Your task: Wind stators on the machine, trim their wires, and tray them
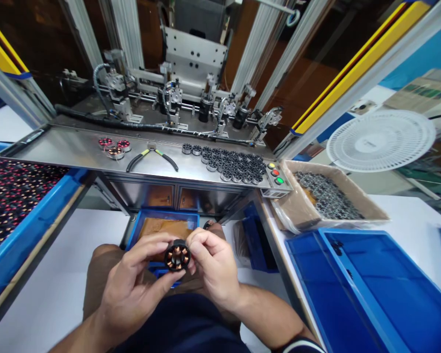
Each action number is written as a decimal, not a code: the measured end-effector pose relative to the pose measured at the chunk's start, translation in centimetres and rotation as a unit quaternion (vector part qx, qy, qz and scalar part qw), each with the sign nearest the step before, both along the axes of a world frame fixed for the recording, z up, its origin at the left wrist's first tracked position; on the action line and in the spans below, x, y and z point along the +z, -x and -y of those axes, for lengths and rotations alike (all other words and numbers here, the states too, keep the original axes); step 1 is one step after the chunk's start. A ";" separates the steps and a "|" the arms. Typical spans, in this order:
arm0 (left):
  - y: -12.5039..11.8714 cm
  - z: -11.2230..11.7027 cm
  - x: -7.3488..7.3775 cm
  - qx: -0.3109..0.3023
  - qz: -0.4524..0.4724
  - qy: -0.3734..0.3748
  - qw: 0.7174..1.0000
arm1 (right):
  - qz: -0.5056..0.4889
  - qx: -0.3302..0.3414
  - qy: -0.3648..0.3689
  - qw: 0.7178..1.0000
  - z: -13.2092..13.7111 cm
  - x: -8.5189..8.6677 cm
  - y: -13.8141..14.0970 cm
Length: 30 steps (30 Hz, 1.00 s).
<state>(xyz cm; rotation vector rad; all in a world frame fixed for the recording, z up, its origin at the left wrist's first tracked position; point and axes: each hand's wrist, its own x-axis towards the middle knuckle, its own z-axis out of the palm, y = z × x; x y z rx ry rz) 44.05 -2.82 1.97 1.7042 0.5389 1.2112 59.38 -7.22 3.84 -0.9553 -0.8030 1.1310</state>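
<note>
Above my lap, my left hand (141, 279) grips a motor stator (177, 255), a black ring with copper windings inside. Its thumb is below the ring and its fingers are along the top left, with the open face turned toward me. My right hand (215, 267) is closed in a pinch against the ring's right edge; whatever lies between thumb and forefinger is hidden. Beyond both hands, on the metal bench, wire cutters (152, 156) with black and yellow-green handles lie spread. Left of them are several wound stators (114, 151) with red and copper coils.
Many black stator cores (235, 164) cover the bench's right part, beside a button panel (277, 174). Behind stands a machine fixture (172, 100). A blue bin (64, 193) of wound parts is left; a lined carton (371, 211), blue trays (385, 289) and a fan (380, 139) are right.
</note>
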 end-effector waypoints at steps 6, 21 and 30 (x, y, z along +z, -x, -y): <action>0.1 0.3 1.7 -0.086 0.079 0.168 0.979 | 0.280 -0.096 -0.192 0.936 0.1 1.2 -1.4; 0.0 -0.4 1.6 -0.201 0.030 0.444 0.873 | 0.396 -0.027 -0.337 0.854 -0.9 2.4 -5.7; 0.0 -0.2 1.6 -0.181 0.030 0.437 0.880 | 0.381 0.033 -0.305 0.872 -1.2 3.5 -5.2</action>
